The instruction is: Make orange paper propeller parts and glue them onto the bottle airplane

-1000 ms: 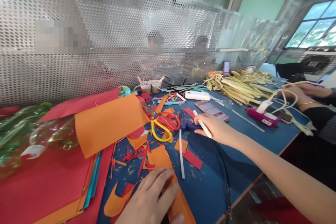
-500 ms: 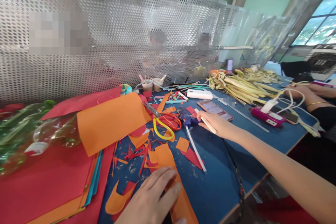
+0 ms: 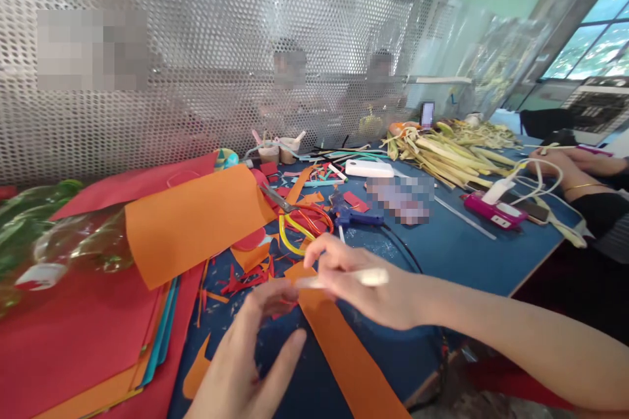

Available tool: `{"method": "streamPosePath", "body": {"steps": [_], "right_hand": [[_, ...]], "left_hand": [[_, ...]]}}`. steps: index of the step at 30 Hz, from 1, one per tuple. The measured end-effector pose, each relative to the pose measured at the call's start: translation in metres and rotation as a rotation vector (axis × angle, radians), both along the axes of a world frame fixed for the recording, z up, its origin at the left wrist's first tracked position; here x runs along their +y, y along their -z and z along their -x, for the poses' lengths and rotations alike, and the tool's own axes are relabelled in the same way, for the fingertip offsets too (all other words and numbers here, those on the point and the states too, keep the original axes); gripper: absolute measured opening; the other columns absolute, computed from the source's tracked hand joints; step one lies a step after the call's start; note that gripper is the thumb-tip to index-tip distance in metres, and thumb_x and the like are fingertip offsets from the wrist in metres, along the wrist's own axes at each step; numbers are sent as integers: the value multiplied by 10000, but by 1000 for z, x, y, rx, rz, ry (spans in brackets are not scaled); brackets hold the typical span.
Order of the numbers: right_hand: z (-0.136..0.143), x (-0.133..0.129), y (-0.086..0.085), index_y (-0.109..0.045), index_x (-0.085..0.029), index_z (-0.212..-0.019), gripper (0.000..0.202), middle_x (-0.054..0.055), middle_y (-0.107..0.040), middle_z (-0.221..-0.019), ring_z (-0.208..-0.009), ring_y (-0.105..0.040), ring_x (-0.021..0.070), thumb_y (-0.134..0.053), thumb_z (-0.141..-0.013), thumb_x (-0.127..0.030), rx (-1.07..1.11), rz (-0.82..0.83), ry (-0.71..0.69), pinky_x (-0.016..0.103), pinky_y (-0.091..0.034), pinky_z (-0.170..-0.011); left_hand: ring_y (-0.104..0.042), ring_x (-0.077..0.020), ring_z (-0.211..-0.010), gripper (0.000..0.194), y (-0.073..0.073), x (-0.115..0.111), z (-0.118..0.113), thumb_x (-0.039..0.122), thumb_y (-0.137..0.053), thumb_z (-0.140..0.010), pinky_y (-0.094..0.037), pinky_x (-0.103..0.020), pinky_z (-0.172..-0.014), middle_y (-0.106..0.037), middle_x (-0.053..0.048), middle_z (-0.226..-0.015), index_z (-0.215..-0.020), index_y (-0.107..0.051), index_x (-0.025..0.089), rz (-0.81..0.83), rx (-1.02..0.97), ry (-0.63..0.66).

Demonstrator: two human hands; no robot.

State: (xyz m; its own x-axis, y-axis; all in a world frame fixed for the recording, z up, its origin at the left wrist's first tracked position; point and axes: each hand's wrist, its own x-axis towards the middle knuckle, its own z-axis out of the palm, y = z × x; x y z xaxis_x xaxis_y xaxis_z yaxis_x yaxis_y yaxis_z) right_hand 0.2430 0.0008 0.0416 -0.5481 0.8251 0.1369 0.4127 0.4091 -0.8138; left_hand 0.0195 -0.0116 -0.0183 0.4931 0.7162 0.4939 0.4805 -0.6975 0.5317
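Note:
My right hand point(image 3: 366, 285) is closed around a slim white pen point(image 3: 372, 277) held nearly level, its tip end pointing left. My left hand point(image 3: 258, 340) is open, thumb apart from the bent fingers. Its fingertips are at the pen's left end; whether they touch it I cannot tell. Beneath my right hand lies a long orange paper strip point(image 3: 344, 347), running toward the near edge. Scissors with yellow and red handles point(image 3: 297, 242) rest beyond my hands, on paper scraps. A blue glue gun point(image 3: 361, 218) lies just to their right.
Orange paper point(image 3: 196, 222) and clear bottles point(image 3: 73, 242) lie on stacked red sheets point(image 3: 73, 334) at left. A phone point(image 3: 400, 200), a white case point(image 3: 369, 168), pale dried husks point(image 3: 452, 154) and a purple power strip point(image 3: 496, 209) are at right, near another person's hands point(image 3: 555, 170).
My right hand has brought the pen left and nearer, from beside the phone to over the orange strip. My left hand has lifted off the strip, and its fingers have come up beside the pen.

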Motion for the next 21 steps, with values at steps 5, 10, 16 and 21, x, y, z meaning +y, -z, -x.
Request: {"method": "streamPosePath", "body": {"steps": [5,10,16,21], "right_hand": [[19,10,24,-360,-227,-831,192,-86,-394,-621,-521,-355,88,-544,-865,-270,337,156,-104,215,-282,-488],[19,7,40,-385,-223,-824,252,-77,-457,-637,-514,-398,69,-632,-798,-263,414,387,-174,183,-313,-467],[20,-1,45,-435,-214,-799,272,-75,-463,-634,-514,-397,63,-700,-759,-262,367,273,-148,176,-308,-459],[20,-2,43,-423,-208,-779,200,-78,-440,-609,-487,-373,57,-620,-807,-226,433,298,-151,176,-295,-441]], "left_hand": [[-680,-192,-892,248,-6,7,-1,346,-527,-898,-597,-277,-754,-637,-42,-1020,-1131,-527,261,-79,80,-72],[-688,-148,-767,204,-10,9,-10,351,-385,-971,-586,-196,-665,-650,-25,-886,-989,-557,242,-229,117,49],[-674,-153,-716,327,-9,3,-14,194,-236,-989,-564,-208,-668,-675,-18,-792,-972,-562,214,-411,206,85],[-650,-157,-653,395,-10,0,-15,124,-180,-982,-545,-234,-627,-657,-20,-730,-886,-557,190,-492,278,83]]}}
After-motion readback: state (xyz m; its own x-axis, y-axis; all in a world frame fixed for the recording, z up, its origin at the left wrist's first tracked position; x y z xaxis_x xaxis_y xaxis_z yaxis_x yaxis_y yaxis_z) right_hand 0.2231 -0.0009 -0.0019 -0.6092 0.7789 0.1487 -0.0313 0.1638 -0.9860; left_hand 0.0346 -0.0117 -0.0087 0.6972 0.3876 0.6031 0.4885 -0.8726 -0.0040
